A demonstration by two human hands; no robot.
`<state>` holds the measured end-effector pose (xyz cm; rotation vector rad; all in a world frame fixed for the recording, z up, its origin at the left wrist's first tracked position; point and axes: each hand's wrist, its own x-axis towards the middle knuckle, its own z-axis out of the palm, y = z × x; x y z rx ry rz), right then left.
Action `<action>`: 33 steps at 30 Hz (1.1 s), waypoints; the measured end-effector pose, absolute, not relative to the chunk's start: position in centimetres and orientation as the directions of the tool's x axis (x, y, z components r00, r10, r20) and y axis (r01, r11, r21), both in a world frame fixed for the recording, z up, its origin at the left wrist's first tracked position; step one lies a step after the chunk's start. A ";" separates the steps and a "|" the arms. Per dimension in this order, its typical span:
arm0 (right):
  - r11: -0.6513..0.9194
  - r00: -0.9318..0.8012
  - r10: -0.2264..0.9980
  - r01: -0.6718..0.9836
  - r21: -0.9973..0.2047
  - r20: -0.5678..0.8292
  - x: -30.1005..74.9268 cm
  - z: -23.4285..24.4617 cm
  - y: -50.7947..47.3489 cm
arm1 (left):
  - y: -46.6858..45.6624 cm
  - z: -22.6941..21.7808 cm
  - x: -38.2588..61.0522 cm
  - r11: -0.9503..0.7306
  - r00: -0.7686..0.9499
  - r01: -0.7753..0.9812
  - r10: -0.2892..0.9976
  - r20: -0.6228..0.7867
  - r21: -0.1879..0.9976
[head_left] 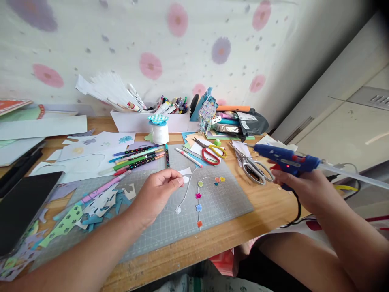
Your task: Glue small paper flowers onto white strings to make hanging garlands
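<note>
My left hand (159, 194) is closed in a pinch over the cutting mat (225, 207), with a small white paper piece (185, 179) showing at the fingertips. Beside it a thin white string (189, 190) runs down to a white flower (178, 210). Further along lies a string of flowers in yellow-green, magenta (198, 195), blue (198, 207) and orange (199, 224). Several loose tiny flowers (217, 179) sit to the right on the mat. Raised above the table's right side, my right hand (299, 186) grips a blue glue gun (287, 159) with a lit red light and a glue stick in its back.
Scissors with red and yellow handles (209, 151) and grey-handled scissors (252, 167) lie behind. Several markers (136, 160), a thread spool (160, 133) and paper scraps (100, 202) occupy the left. A black phone (24, 207) is at far left. The gun's cord (299, 207) hangs at the right edge.
</note>
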<state>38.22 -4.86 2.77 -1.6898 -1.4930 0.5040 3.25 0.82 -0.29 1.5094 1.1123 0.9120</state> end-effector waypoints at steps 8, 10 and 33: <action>0.024 -0.190 0.980 0.407 -0.913 -0.059 28.5 2.7 -4.3 | 1.0 -0.4 3.1 -0.047 0.209 0.280 0.978 -0.013 0.959; 0.030 -0.253 0.964 0.392 -0.920 -0.076 28.1 1.9 -4.2 | 1.0 -0.4 3.0 -0.047 0.210 0.296 0.978 -0.017 0.954; 0.105 -0.301 0.953 0.402 -0.909 -0.023 27.3 1.7 -4.6 | 0.4 -0.2 3.1 -0.039 0.296 0.158 0.955 -0.010 0.987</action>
